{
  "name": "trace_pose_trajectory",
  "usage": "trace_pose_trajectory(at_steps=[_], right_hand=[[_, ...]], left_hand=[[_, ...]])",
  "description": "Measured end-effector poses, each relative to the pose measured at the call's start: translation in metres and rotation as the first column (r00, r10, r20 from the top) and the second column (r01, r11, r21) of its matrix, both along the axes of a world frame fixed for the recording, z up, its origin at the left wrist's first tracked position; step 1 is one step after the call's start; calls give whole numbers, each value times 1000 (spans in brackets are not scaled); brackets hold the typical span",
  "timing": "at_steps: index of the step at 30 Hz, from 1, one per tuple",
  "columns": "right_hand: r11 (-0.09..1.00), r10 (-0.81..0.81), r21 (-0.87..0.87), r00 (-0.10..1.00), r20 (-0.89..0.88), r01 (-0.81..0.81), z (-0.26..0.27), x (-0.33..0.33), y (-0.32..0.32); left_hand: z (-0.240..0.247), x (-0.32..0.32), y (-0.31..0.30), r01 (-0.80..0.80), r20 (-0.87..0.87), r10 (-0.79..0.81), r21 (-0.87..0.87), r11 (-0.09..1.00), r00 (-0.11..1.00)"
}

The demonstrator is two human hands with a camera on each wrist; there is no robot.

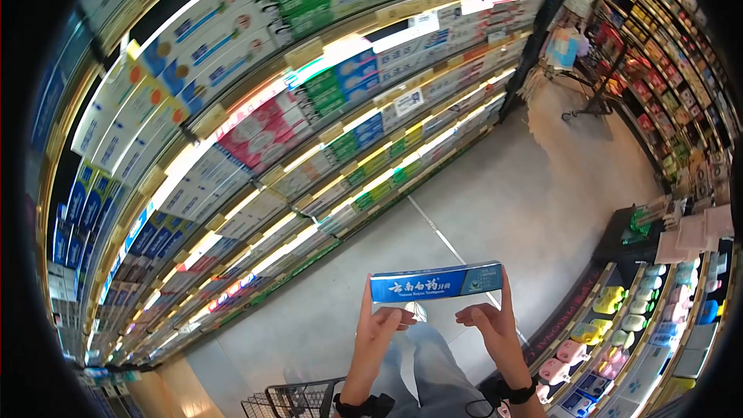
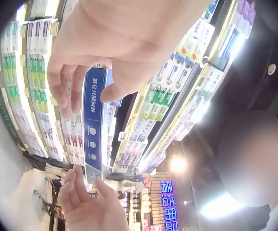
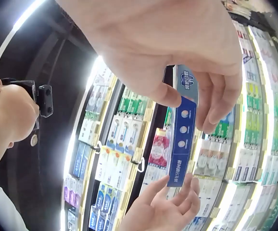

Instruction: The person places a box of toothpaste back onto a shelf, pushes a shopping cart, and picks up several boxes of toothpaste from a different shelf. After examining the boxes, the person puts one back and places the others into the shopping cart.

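Note:
A long blue toothpaste box (image 1: 436, 283) with white lettering is held up level in front of the body, its printed front facing the head camera. At its left end the left hand (image 1: 377, 333) grips it, with thumb and fingers on either side of the box in the left wrist view. The right hand (image 1: 493, 327) holds the opposite end the same way, index finger along the end. One narrow blue side of the box (image 3: 181, 139), with small round pictures, shows in the right wrist view.
Shelves (image 1: 255, 120) full of toothpaste cartons run along the left. A black wire shopping basket (image 1: 290, 401) is by the legs at the bottom. On the right stands a lower shelf with bottles (image 1: 611, 298). A cart (image 1: 596, 77) is farther back on the grey floor (image 1: 495, 178).

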State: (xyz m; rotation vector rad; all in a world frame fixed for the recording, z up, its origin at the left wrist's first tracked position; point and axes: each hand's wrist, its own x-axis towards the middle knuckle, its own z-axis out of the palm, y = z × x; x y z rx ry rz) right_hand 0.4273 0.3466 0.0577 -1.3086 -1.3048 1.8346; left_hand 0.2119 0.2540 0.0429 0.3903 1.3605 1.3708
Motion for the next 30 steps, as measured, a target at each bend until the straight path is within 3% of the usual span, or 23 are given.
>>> trace_pose_trajectory(at_steps=[3, 8, 9, 12, 14, 17, 23, 30], right_hand=[[998, -61, -36, 998, -26, 60, -8, 15, 3], [999, -48, -31, 993, -109, 45, -38, 21, -4], [998, -43, -50, 992, -121, 37, -31, 17, 1], [997, -17, -81, 995, -96, 9, -31, 22, 5], [995, -44, -92, 994, -103, 35, -27, 26, 9], [996, -77, -62, 992, -100, 71, -9, 38, 24], [992, -108, 51, 982, -153, 117, 35, 59, 40], [969, -49, 227, 975, -217, 99, 107, 58, 52]], left_hand=[[-7, 11, 11, 87, -9, -87, 10, 996, 996], [-25, 11, 13, 26, -23, -27, -36, 999, 999], [-33, 8, 13, 36, -38, -35, 7, 999, 999], [-39, 10, 16, 128, -24, -130, -78, 989, 991], [-23, 15, 34, 29, -14, -30, -68, 997, 999], [-33, 22, 44, 75, -26, -77, -49, 996, 997], [51, 44, 70, 209, -152, -199, 50, 977, 968], [129, 44, 77, 170, -229, -122, 199, 965, 966]])
